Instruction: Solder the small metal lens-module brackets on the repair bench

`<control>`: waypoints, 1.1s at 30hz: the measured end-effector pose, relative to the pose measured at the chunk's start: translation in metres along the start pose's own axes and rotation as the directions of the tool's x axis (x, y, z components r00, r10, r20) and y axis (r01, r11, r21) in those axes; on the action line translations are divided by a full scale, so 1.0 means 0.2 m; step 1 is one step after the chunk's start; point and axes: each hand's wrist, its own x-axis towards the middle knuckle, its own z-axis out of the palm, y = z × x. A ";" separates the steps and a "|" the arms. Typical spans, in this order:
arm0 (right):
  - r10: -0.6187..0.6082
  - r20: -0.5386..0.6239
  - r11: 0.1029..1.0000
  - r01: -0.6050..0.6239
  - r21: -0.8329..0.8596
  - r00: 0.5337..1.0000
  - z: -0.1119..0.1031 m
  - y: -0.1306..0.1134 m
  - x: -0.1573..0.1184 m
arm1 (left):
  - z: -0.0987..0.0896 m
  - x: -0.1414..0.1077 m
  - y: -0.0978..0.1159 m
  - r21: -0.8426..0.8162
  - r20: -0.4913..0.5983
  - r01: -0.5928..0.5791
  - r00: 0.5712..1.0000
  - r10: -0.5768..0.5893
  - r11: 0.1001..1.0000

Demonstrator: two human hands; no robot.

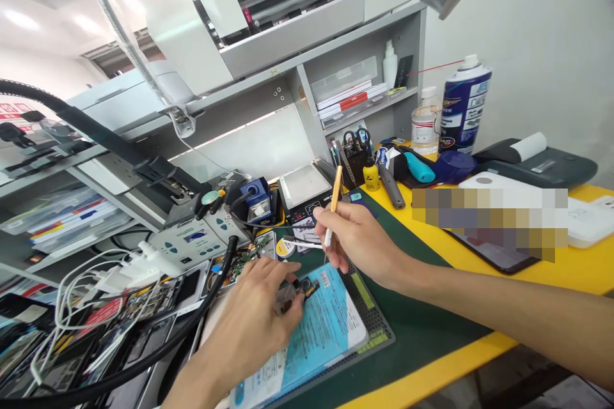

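My right hand (352, 230) is closed around a thin tool (336, 188) with a yellow upper part and a white lower part, its fine tip pointing down near the top edge of a blue and white booklet (321, 326). Over the booklet's left side, my left hand (263, 307) has its thumb and fingers around a small dark electronic part (306, 287), which lies on the booklet. Some of that part is hidden by the fingers. Beneath the booklet is a dark perforated pad (389, 334) on a green mat (417, 326).
Left of my hands are a black hose (211, 300), white cables (62, 326) and a tray of circuit boards (249, 259). Behind stand a scale-like device (304, 185) and a yellow bottle (371, 176). A dark phone (499, 255) lies on the yellow table at right.
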 end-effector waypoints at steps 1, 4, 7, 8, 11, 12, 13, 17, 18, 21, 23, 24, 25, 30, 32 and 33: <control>-0.001 0.002 1.000 0.001 0.000 1.000 0.00 0.00 0.00 | 0.00 0.00 0.01 0.008 -0.004 0.006 1.000 -0.006 1.000; -0.002 0.006 1.000 0.002 -0.002 1.000 0.00 0.01 0.01 | 0.01 0.00 0.03 0.036 -0.012 0.024 1.000 -0.024 0.999; -0.004 0.009 1.000 0.004 -0.003 1.000 0.00 0.01 0.01 | 0.02 0.01 0.05 0.064 -0.014 0.033 0.999 -0.032 0.997; -0.005 0.010 1.000 0.005 -0.003 1.000 0.00 0.01 0.01 | 0.02 0.01 0.06 0.072 -0.013 0.032 0.999 -0.031 0.997; -0.006 0.009 1.000 0.006 -0.004 1.000 0.00 0.02 0.00 | 0.03 0.02 0.07 0.088 -0.008 0.024 1.000 -0.023 0.996; -0.006 0.008 1.000 0.006 -0.004 1.000 0.00 0.02 0.00 | 0.03 0.02 0.07 0.090 -0.005 0.020 1.000 -0.020 0.996; -0.005 0.007 1.000 0.005 -0.004 1.000 -0.01 0.02 0.01 | 0.03 0.02 0.07 0.090 -0.002 0.017 1.000 -0.017 0.996; 0.002 0.008 1.000 -0.002 -0.007 1.000 0.00 0.02 0.01 | 0.02 0.02 0.07 0.071 0.019 0.003 1.000 -0.005 0.998; 0.004 0.009 1.000 -0.004 -0.008 1.000 0.00 0.02 0.01 | 0.02 0.02 0.08 0.065 0.025 0.001 1.000 -0.003 0.998; 0.008 0.008 1.000 -0.008 -0.007 1.000 0.00 0.02 0.01 | 0.01 0.02 0.08 0.056 0.039 -0.004 0.999 0.002 0.998; 0.011 0.006 1.000 -0.010 -0.004 1.000 0.00 0.02 0.01 | 0.00 0.03 0.07 0.054 0.049 -0.010 0.999 0.007 0.999; 0.012 0.006 1.000 -0.012 -0.002 1.000 0.01 0.01 0.01 | -0.01 0.03 0.07 0.051 0.055 -0.014 0.998 0.011 0.999; 0.013 0.005 1.000 -0.013 0.000 1.000 0.01 0.01 0.01 | -0.01 0.03 0.07 0.046 0.062 -0.019 0.998 0.016 0.999; 0.017 0.001 1.000 -0.017 0.004 1.000 0.01 0.01 0.00 | -0.03 0.05 0.05 0.002 0.099 -0.053 0.994 0.053 0.999; 0.017 -0.003 1.000 -0.017 -0.001 1.000 0.01 0.01 0.00 | -0.03 0.05 0.05 -0.015 0.105 -0.059 0.993 0.060 0.998; 0.017 -0.004 1.000 -0.017 -0.003 1.000 0.01 0.01 0.00 | -0.03 0.05 0.05 -0.024 0.105 -0.059 0.993 0.062 0.998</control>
